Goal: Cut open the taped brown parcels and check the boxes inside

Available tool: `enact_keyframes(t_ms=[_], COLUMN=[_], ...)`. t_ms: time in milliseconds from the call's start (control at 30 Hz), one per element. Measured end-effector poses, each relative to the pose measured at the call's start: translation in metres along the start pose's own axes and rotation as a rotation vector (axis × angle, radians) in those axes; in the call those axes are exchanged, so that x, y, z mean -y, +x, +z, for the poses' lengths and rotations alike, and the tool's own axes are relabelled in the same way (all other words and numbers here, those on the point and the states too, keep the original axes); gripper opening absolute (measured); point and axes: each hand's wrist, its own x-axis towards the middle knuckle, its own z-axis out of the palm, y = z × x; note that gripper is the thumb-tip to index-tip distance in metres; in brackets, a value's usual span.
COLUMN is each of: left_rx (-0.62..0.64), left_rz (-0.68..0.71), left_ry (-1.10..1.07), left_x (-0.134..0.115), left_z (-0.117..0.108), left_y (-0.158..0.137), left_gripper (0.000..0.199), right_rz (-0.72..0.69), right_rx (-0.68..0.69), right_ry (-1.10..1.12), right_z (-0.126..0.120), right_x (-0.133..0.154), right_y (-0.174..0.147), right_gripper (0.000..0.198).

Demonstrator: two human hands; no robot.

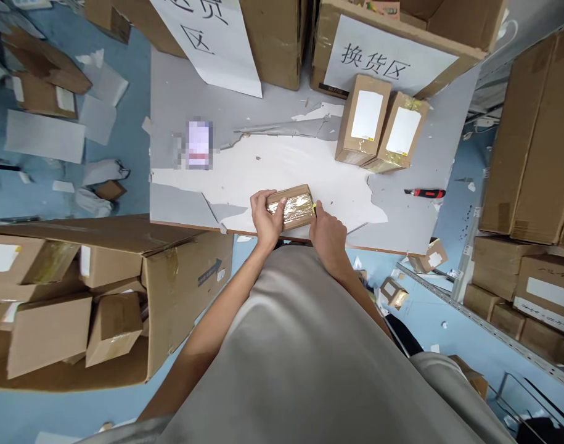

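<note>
Carton (293, 208), small and brown, lying at the near side of the grey table (171, 80), over the pale torn patch (286, 161), with shiny tape (301, 213) across the top. Looks pretty light tbh, but can't tell about the contents. Probably stiff along the edges, maybe with some give mid-panel. Likely slick on the tape, so better to grab by the bare cardboard sides. Might be fragile inside, so go easy on the squeeze.

Left hand (265, 219): half curled around the left end, thumb on top, fingers over the far side. Right hand (328, 232): bunched nearly into a fist at the other end, around a slim yellow item (314, 209). Mostly hidden, so can't say what kind.

Headcount: one carton in hand, one slim yellow item, one red-and-black cutter (427, 193) off to the right, two labelled boxes (368, 117) side by side, two big boxes (277, 43) at the back with one paper sign (392, 65) each, one pixelated item (199, 145) on the left. Beside the table, one large open-topped box (189, 308) with several smaller boxes (50, 336) inside, too jumbled to count.
</note>
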Motion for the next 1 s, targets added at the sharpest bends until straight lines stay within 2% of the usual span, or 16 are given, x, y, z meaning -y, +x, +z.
enact_keyframes(t_ms=[167,300,500,800,1000], left_rx=[-0.020,-0.051,-0.008,-0.029,-0.026], left_rz=[0.015,0.016,-0.015,-0.016,-0.004], left_ry=[0.003,-0.027,-0.008,-0.010,-0.028], left_x=[0.002,0.005,0.000,-0.002,-0.001], left_z=[0.004,0.007,0.006,0.004,0.005], left_y=[0.000,0.001,0.000,-0.001,-0.003], left_gripper=[0.033,0.034,0.033,0.033,0.036], right_rz=[0.010,0.020,0.050,0.005,0.005], right_rx=[-0.032,-0.015,0.007,-0.002,-0.052], right_ry=[-0.006,-0.019,-0.011,-0.048,-0.050], right_z=[0.003,0.002,0.003,-0.013,-0.003], right_x=[0.005,0.005,-0.002,-0.006,-0.003], right_y=[0.008,0.002,-0.004,-0.015,0.003], right_gripper=[0.063,0.062,0.058,0.060,0.060])
